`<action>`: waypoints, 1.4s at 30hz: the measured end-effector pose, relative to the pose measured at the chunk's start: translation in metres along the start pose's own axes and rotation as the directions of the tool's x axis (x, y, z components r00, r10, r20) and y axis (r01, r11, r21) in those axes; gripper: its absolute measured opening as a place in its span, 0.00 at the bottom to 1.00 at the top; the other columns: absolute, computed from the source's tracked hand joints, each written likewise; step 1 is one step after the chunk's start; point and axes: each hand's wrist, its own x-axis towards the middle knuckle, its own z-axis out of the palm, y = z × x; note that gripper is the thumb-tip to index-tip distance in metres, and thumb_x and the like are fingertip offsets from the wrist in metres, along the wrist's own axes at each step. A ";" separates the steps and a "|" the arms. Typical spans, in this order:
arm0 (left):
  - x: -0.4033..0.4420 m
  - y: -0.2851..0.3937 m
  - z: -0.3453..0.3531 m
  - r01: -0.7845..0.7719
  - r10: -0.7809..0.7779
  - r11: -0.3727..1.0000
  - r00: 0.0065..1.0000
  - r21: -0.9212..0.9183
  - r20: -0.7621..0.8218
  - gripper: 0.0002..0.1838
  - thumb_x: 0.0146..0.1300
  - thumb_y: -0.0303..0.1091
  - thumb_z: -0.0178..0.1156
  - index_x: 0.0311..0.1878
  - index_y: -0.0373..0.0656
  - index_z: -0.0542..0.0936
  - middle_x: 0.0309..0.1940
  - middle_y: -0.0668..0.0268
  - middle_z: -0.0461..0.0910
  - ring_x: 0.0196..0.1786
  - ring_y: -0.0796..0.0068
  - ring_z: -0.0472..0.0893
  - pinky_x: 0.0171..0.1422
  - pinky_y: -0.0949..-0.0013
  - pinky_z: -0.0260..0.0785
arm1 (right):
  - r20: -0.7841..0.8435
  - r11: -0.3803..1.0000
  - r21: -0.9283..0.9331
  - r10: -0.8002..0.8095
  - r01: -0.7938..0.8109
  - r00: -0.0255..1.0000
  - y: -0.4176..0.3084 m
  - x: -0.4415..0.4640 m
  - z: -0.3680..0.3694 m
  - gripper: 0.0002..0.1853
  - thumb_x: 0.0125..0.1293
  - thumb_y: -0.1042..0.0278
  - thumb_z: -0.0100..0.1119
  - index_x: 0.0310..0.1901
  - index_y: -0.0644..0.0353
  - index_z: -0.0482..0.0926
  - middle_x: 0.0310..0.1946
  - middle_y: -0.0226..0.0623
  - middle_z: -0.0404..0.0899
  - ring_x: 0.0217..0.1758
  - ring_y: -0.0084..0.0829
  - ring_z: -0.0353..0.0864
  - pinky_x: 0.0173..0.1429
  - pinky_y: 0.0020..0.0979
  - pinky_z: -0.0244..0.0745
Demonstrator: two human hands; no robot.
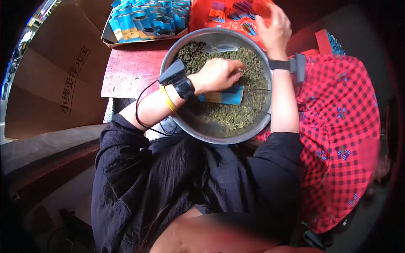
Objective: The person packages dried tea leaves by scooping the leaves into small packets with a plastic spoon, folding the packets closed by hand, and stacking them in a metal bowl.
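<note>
A round metal basin (167, 59) holds dried green leaf flakes (236, 116), with darker, coarser pieces at the upper left. My left hand (219, 75) is over the middle of the basin, fingers curled in toward the thumb; whatever they pinch is too small to make out. Just below it, a blue and tan paper packet (230, 95) lies on the leaves. My right hand (275, 30) is beyond the basin's far right rim, at a red plastic bag (200, 14). Its thumb stands apart from the fingers, and nothing shows between them. Several small packets (217, 12) lie in that bag.
A cardboard tray (145, 40) full of blue packets stands at the far left on a red wooden table (126, 71). A large cardboard box (50, 80) is on the left. Red checked cloth (337, 126) covers something at right. A cable (139, 107) hangs by my left forearm.
</note>
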 end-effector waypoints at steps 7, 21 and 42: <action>-0.008 0.014 0.000 -0.123 0.126 0.992 0.989 -0.041 0.076 0.09 0.63 0.37 0.59 0.43 0.45 0.80 0.25 0.54 0.81 0.31 0.51 0.82 0.37 0.54 0.76 | 0.442 0.767 -0.120 0.610 -0.631 0.657 0.115 -0.007 0.038 0.26 0.55 0.60 0.64 0.56 0.59 0.77 0.48 0.49 0.82 0.54 0.44 0.80 0.60 0.43 0.72; -0.013 0.022 -0.009 -0.161 0.195 0.952 0.975 -0.260 0.109 0.11 0.60 0.31 0.57 0.46 0.40 0.79 0.35 0.53 0.82 0.38 0.51 0.83 0.43 0.53 0.76 | 0.315 0.731 0.547 0.272 -0.408 0.909 0.083 0.127 -0.028 0.15 0.63 0.82 0.53 0.51 0.63 0.81 0.45 0.30 0.83 0.47 0.18 0.79 0.55 0.22 0.73; -0.002 -0.016 -0.006 0.119 -0.138 0.990 0.949 -0.082 -0.283 0.13 0.61 0.30 0.59 0.48 0.43 0.81 0.35 0.54 0.83 0.37 0.57 0.84 0.43 0.62 0.76 | 0.254 -0.623 0.713 -0.198 -0.322 0.947 -0.104 0.017 -0.223 0.10 0.64 0.75 0.50 0.45 0.63 0.78 0.39 0.46 0.81 0.41 0.42 0.81 0.49 0.41 0.76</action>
